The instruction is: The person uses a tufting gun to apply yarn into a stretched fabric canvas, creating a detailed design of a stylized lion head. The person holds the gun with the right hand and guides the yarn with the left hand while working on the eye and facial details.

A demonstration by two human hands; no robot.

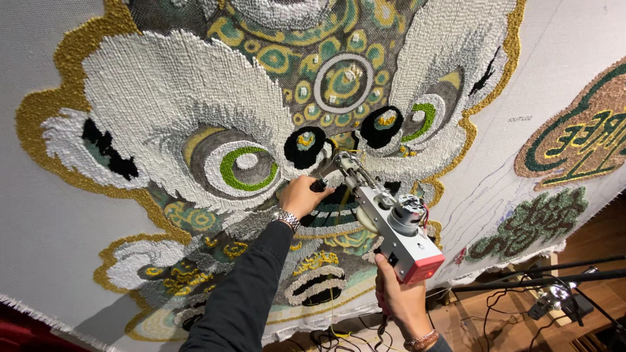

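Tufting on a stretched lion-face cloth [59, 215].
Tufting gun [385, 221] pressed to the dark patch below the eyes; right hand [401, 296] closed round its grip, left hand [303, 195] clenched on the front handle [319, 185]. Best kept square, firm, steady.

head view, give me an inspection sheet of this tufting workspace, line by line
surface: stretched white backing cloth, upright, frayed lower edge
job's things: tufting gun, grey body with red rear end, tip against the cloth; tufted lion-face design in white, gold, green and black
clutter: second tufted patch and dark green patch on the cloth at right
hands: left hand grips the gun's front handle; right hand holds its rear grip
cables: dark leads on the floor; yellow strand hanging below the cloth
surroundings: wooden floor, black stand bars
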